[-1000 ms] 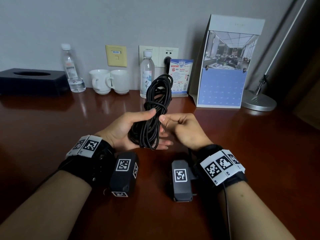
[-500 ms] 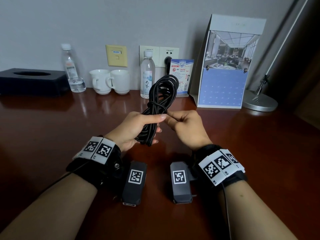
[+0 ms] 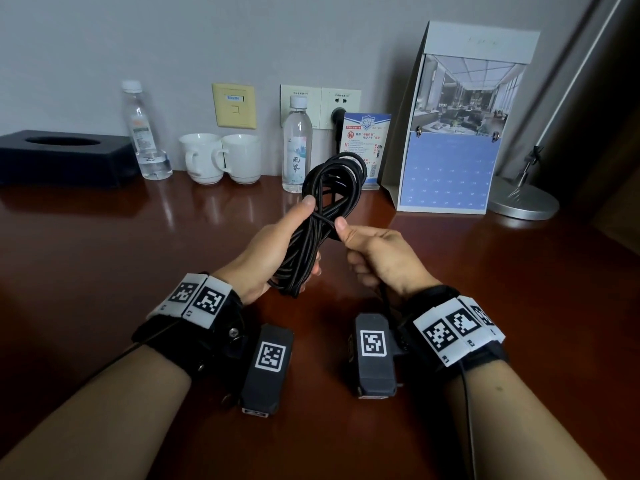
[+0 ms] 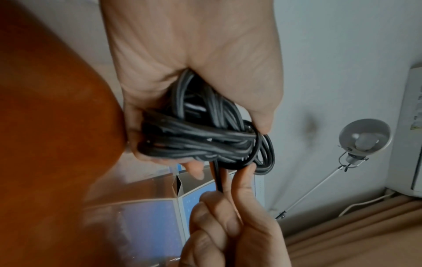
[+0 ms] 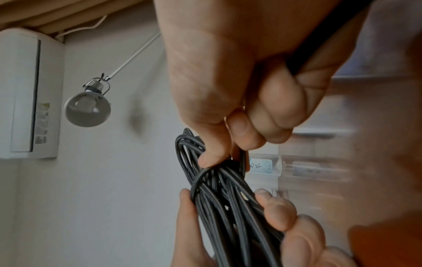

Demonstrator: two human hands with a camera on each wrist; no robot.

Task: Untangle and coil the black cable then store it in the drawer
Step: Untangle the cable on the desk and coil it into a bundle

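The black cable is gathered into a long coil held upright over the wooden desk. My left hand grips the coil's lower half, thumb on top and fingers curled round the strands. My right hand pinches the cable's loose end where one turn wraps round the coil's middle. That free end runs back through the right fist. No drawer is in view.
Along the wall stand a black tissue box, two water bottles, two white cups, a small blue sign, a desk calendar and a lamp base.
Both hands have lifted the coil and tilted it rightward. The left hand has closed tighter round the bundle, and the right hand has pulled the wrapped end a little to the right.
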